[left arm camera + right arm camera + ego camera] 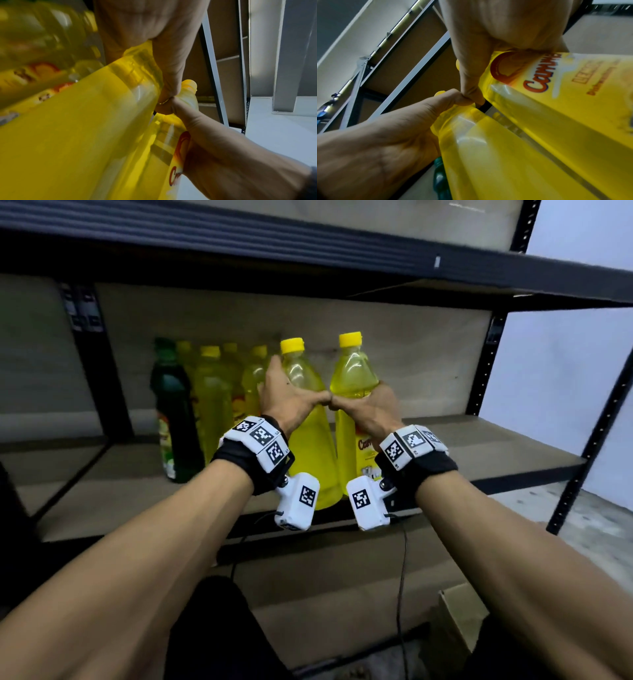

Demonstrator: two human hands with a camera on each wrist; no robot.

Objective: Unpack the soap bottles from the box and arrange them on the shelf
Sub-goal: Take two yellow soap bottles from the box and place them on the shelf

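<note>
Two yellow soap bottles with yellow caps stand upright side by side at the front of the shelf board (496, 446). My left hand (291, 395) grips the left bottle (310, 440) around its shoulder. My right hand (368, 405) grips the right bottle (352, 374), whose red-lettered label (565, 75) faces me. The two thumbs touch between the bottles. In the left wrist view the left bottle (77, 135) fills the frame under my left hand (164, 65). The right wrist view shows my right hand (496, 40) on its bottle (556, 108).
Several more yellow bottles (212, 392) and one dark green bottle (171, 412) stand in a group at the left of the same shelf. A dark upper shelf (308, 244) overhangs. A cardboard box flap (459, 618) shows at the lower right, and black uprights (483, 371) frame the shelf.
</note>
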